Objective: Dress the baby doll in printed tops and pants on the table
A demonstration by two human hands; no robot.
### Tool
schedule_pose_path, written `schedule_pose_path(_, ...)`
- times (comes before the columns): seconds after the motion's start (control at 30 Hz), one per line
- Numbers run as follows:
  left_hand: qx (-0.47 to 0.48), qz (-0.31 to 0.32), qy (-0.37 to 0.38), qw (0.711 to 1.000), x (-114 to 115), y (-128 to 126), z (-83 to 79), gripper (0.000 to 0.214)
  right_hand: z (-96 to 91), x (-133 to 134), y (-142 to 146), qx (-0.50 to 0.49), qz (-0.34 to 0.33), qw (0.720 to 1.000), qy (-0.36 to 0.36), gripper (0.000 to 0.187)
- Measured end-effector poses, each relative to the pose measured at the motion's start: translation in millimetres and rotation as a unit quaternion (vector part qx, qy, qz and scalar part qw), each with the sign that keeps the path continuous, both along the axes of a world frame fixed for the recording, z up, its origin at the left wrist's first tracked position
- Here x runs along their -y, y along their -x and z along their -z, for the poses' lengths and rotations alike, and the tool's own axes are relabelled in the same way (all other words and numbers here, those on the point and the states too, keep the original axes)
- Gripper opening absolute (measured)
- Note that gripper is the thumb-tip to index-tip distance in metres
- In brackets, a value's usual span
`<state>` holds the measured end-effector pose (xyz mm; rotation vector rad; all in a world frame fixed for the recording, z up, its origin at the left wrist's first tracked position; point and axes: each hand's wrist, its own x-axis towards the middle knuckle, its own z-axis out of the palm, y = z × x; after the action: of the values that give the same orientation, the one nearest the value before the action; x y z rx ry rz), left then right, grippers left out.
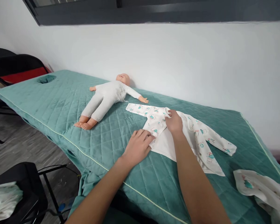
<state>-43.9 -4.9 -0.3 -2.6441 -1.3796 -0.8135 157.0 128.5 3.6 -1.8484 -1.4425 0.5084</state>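
A white baby shirt (166,143) with a green and pink print lies spread on the green quilted bed cover, its front opened out so the plain inside shows. My right hand (174,123) pinches the shirt's edge near the neckline. Over the lower left corner of the shirt, my left hand (140,144) has its fingers curled on the hem, partly hiding it. Beyond my left hand a baby doll (108,91) lies on its back, in a white cloth body with bare head, hands and feet. Neither hand touches the doll.
The bed (67,121) runs along a white wall and has a face hole (46,79) at its far left. A crumpled printed cloth (262,189) lies at the near right. A black chair (25,177) at the lower left bears folded cloth (4,199).
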Motion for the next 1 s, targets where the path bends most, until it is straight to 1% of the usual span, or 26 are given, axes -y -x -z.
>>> schedule_pose_path(0.1,0.002,0.018,-0.002,1.000,1,-1,0.1,0.015,-0.1,0,-1,0.005,0.005,1.000,-0.008,0.046)
schedule_pose_path(0.23,0.003,0.011,0.019,1.000,1,-3,-0.6,0.020,0.8,-1,-1,-0.001,0.012,1.000,-0.019,0.045)
schedule_pose_path(0.37,-0.031,0.031,0.051,0.998,-3,-8,-1.7,0.024,1.2,-2,-1,-0.016,0.018,1.000,-0.013,0.042)
schedule_pose_path(0.47,-0.036,0.042,0.065,0.996,-6,-11,-0.5,0.017,-0.3,-3,-2,-0.039,0.022,0.999,-0.007,0.036)
schedule_pose_path(0.53,-0.006,0.022,0.075,0.997,-7,-11,0.7,0.016,-1.5,-4,-2,-0.067,0.015,0.998,-0.006,0.031)
schedule_pose_path(0.6,0.062,-0.018,0.095,0.993,-8,-10,1.5,0.018,-2.2,-4,-1,-0.109,-0.002,0.994,-0.010,0.031)
schedule_pose_path(0.67,0.164,-0.067,0.122,0.977,-8,-7,1.7,0.019,-2.5,-5,2,-0.155,-0.024,0.987,-0.011,0.037)
schedule_pose_path(0.73,0.278,-0.117,0.143,0.943,-8,-3,2.0,0.022,-2.7,-4,7,-0.220,-0.057,0.974,-0.015,0.043)
schedule_pose_path(0.8,0.378,-0.172,0.146,0.898,-8,0,3.4,0.024,-2.6,-3,13,-0.311,-0.113,0.943,-0.028,0.048)
schedule_pose_path(0.87,0.447,-0.221,0.122,0.858,-9,3,6.1,0.019,-1.5,-2,19,-0.371,-0.180,0.910,-0.041,0.052)
schedule_pose_path(0.9,0.466,-0.241,0.097,0.846,-9,4,7.7,0.017,-0.5,-1,21,-0.369,-0.211,0.904,-0.043,0.054)
schedule_pose_path(0.93,0.472,-0.257,0.066,0.841,-8,5,9.3,0.016,0.9,0,23,-0.342,-0.236,0.909,-0.044,0.055)
schedule_pose_path(0.97,0.467,-0.268,0.029,0.842,-8,6,10.7,0.018,2.5,0,25,-0.297,-0.255,0.919,-0.044,0.055)
schedule_pose_path(1.0,0.450,-0.272,-0.007,0.850,-8,7,11.7,0.020,4.2,1,27,-0.242,-0.268,0.931,-0.044,0.056)
